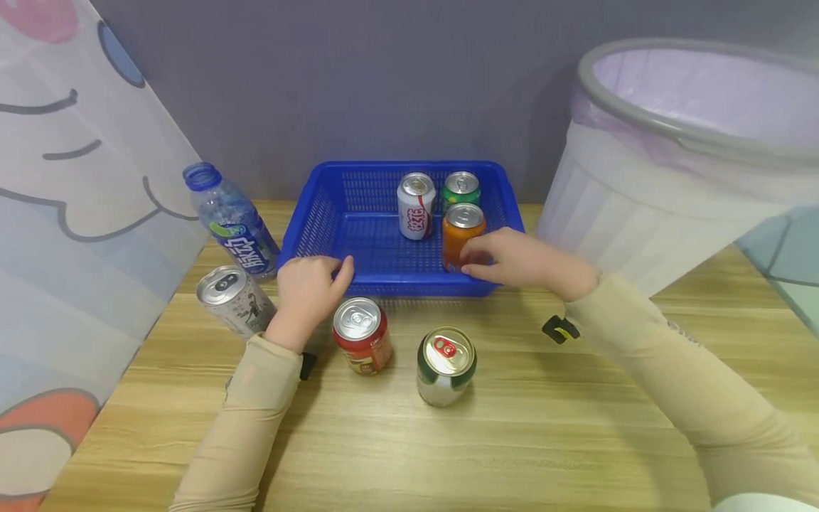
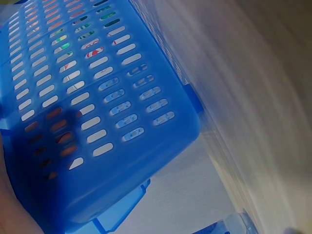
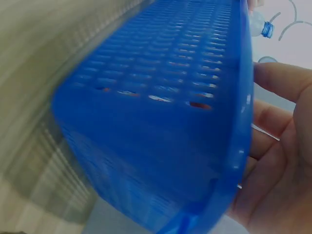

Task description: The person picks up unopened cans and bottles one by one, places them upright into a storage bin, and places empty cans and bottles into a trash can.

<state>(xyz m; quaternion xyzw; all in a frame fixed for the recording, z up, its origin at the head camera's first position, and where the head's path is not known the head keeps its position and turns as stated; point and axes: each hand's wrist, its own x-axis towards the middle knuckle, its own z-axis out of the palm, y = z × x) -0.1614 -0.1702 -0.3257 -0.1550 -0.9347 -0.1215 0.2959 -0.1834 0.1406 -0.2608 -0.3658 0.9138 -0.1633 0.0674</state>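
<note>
My right hand [image 1: 512, 259] reaches over the front right rim of a blue plastic basket [image 1: 384, 286], thumb and fingers bent and apart. Its fingertips are right at an orange drink can [image 1: 456, 245] standing inside. In the right wrist view, bare fingers [image 3: 270, 117] show behind the basket rim, with no can between them. My left hand [image 1: 311, 288] is at the front left rim, thumb sticking out to the right and the other fingers bent down, partly hidden. Also in the basket are a white can with red lettering [image 1: 416, 210] and a green can [image 1: 462, 186].
A red can [image 1: 362, 341] and a green-and-gold can [image 1: 444, 373] stand before the basket. Left of it are a grey-white can [image 1: 239, 306] and a blue-labelled plastic bottle [image 1: 233, 224]. A large white bin [image 1: 614, 192] with a liner stands at the right.
</note>
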